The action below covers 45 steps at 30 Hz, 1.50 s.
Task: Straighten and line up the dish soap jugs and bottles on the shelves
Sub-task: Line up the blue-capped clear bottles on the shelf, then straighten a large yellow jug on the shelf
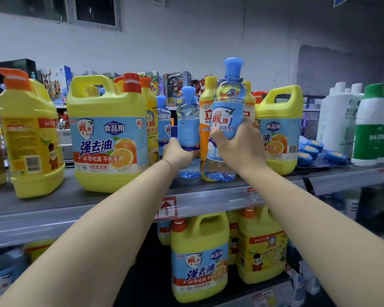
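a person reaches both bare arms up to the upper shelf (208, 197) of a shop's cleaning aisle, each hand wrapped around a clear dish soap bottle with a blue cap. the right hand (239, 147) grips the taller-looking front bottle (227, 111) around its lower label, long axis upright with a slight lean toward 1 o'clock, its base touching or just above the shelf near the front edge. the left hand (179, 155) closes on the second clear bottle (188, 120) low on its body, at about 9 o'clock from the first and set a little deeper; it stands upright. the two bottles sit just beside each other, so the next move likely turns on that small offset: the right-hand bottle needs to settle square and level with its neighbour, and the right hand is the nearer one to do it. an orange-and-yellow bottle (205, 111) stands directly behind, between the two. a large yellow jug (108, 134) flanks the gap at 9 o'clock and another yellow jug (279, 129) at 3 o'clock, leaving little spare room on either side. a further yellow jug (31, 138) at far left is turned back label outward. the shelf is smooth grey metal with price tags on its lip; more jugs (200, 258) fill the shelf below. a white wall and toy boxes lie behind.
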{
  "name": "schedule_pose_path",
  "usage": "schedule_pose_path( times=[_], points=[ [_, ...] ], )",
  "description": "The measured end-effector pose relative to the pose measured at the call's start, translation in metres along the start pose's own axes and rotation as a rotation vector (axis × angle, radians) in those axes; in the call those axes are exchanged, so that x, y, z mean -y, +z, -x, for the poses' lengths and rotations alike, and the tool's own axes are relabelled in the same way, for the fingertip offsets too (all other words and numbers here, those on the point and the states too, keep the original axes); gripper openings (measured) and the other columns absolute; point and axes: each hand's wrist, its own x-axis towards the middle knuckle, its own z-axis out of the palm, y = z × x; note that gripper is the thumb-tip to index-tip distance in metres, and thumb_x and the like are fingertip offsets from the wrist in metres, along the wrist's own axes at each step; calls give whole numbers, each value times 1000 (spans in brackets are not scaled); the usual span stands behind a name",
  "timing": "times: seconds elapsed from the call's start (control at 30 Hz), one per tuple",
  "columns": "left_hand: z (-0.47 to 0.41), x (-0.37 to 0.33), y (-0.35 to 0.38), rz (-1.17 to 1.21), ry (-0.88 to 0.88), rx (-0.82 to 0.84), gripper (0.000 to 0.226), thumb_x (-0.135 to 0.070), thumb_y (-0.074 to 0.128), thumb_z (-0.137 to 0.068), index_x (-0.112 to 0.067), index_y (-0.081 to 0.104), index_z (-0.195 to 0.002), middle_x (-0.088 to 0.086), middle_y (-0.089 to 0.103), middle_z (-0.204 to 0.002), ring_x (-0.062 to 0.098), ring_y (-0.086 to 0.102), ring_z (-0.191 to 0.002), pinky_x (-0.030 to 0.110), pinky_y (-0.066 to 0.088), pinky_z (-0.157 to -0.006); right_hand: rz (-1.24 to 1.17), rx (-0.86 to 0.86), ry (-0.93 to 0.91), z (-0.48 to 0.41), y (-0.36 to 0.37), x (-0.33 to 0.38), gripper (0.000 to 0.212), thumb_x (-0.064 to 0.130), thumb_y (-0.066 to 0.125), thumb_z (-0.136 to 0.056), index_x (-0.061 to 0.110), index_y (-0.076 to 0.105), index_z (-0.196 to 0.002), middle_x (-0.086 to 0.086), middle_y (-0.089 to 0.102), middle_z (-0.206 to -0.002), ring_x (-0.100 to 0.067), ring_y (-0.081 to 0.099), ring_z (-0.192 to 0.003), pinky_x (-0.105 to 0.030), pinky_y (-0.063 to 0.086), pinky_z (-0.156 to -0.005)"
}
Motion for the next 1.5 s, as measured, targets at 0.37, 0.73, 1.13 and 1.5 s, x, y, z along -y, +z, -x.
schedule_pose_path(
  times=[0.37,0.73,1.13,1.5],
  points=[
    [23,2,-45,-265,69,-14,95,-22,71,-86,-2,4,-151,21,33,-149,32,42,-128,39,34,-105,15,50,-90,2,27,31,66,65,46,-79,9,50,-113,2,60,-88,-21,63,-80,-41,56,-65],
    [34,8,-80,-230,23,77,48,-26,65,-91,-21,28,-121,1,51,-111,17,50,-103,25,41,-75,70,144,-119,10,51,43,60,57,53,-84,7,39,-112,-4,59,-91,-30,61,-84,-42,53,-70],
    [46,21,-119,-379,42,-28,56,-28,69,-88,-9,38,-130,5,57,-125,22,57,-112,33,47,-92,-34,263,-111,21,83,59,54,60,51,-87,13,31,-103,-1,57,-85,-21,55,-72,-29,42,-57],
    [69,19,-126,-600,67,-71,38,-37,70,-82,-13,59,-110,3,66,-104,19,64,-91,26,53,-71,266,423,-44,18,61,63,65,79,37,-80,15,44,-95,-1,50,-77,-24,53,-74,-31,45,-58]
  ],
)
